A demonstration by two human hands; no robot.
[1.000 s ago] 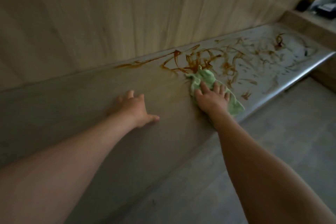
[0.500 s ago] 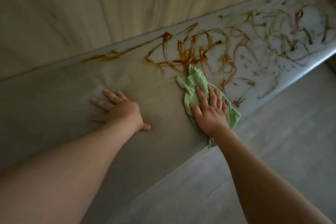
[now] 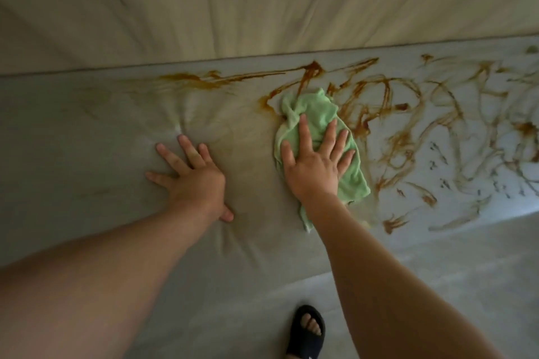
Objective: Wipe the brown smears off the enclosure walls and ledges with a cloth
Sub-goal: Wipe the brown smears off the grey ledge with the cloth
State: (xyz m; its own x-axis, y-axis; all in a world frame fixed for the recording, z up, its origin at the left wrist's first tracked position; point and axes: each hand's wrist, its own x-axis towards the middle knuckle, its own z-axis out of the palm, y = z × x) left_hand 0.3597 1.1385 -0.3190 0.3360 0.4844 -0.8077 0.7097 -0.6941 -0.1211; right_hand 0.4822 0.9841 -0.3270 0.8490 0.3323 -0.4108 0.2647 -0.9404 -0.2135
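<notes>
Right hand [image 3: 316, 166] flat, fingers spread, palm pressing green cloth [image 3: 318, 116] onto ledge [image 3: 87, 131] at left edge of brown smears [image 3: 388, 105]. Left hand [image 3: 195, 178] splayed flat on bare ledge, holding nothing.

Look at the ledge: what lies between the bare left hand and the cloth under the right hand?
In the head view, only ledge, faintly brown-tinged, separates the left hand from the green cloth.

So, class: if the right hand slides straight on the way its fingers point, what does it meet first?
The right hand lies flat on the green cloth, fingers pointing toward the wall. Straight ahead it would first cross the thick brown smears just beyond the cloth, then probably the wall behind the ledge.
</notes>
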